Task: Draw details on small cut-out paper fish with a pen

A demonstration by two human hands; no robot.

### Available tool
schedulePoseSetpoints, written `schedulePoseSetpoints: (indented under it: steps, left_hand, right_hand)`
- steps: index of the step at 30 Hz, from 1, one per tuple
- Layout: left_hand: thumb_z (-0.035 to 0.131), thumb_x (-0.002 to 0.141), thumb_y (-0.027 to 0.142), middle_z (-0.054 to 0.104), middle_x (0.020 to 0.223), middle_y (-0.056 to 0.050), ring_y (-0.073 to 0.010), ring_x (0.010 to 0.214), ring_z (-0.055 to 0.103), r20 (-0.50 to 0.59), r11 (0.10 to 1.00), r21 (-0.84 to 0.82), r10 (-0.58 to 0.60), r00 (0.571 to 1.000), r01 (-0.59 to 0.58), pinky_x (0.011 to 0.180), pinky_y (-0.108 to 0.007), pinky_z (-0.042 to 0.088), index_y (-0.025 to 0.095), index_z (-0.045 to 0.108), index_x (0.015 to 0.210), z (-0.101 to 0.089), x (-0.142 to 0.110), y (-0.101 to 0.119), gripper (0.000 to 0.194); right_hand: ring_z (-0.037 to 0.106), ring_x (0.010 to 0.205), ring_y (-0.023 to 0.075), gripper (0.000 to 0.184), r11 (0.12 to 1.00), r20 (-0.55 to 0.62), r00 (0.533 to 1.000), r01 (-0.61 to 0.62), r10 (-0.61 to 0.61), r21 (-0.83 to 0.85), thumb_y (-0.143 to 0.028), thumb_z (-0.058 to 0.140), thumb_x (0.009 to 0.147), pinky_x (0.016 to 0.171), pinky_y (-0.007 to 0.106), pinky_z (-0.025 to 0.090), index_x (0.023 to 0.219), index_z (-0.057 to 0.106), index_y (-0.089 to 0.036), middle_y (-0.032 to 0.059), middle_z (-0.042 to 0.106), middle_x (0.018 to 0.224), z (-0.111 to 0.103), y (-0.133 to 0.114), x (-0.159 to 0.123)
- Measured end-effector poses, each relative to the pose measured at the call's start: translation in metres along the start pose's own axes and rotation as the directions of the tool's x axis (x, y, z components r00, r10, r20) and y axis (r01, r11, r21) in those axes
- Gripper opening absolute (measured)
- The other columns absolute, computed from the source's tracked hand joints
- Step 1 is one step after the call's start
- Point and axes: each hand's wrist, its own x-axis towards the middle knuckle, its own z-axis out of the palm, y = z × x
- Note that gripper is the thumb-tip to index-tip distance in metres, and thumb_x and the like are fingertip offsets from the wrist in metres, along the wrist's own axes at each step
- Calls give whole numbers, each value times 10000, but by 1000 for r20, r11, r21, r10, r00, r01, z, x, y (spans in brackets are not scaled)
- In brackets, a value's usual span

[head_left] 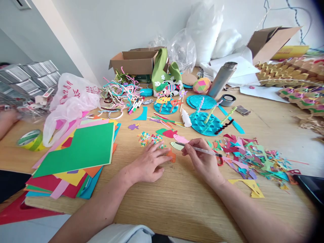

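My right hand [204,160] is closed around a thin pen [206,151] with a clear barrel. The pen's tip points left, over a pale green paper fish [174,145]. Fingers spread, my left hand [148,162] lies flat on the table, its fingertips at an orange paper fish [172,156]. Beyond the hands lie a pink fish [181,138], a red fish [169,133], a dark green fish [161,131] and a purple fish [133,126]. Small coloured paper dots [144,139] are heaped just past my left fingers. Red scissor handles [220,160] show partly behind my right hand.
Coloured paper sheets [83,145] are stacked at left beside tape [31,140]. Paper scraps [265,160] spread at right. Blue discs with pipe cleaners [206,123], a grey bottle [222,81] and a cardboard box [134,60] stand farther back. Another person's arm [7,119] shows at far left.
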Motion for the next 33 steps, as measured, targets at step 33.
schedulePoseSetpoints:
  steps: [33]
  left_hand:
    - [583, 945, 410, 491, 1465, -73, -359, 1448, 257, 17, 999, 47, 4, 1000, -4, 1181, -636, 178, 274, 603, 1327, 1, 2, 11, 406]
  right_hand:
    - [565, 379, 145, 240, 974, 77, 972, -225, 224, 5, -370, 647, 802, 379, 256, 440, 703, 464, -250, -61, 525, 518, 0, 3, 6]
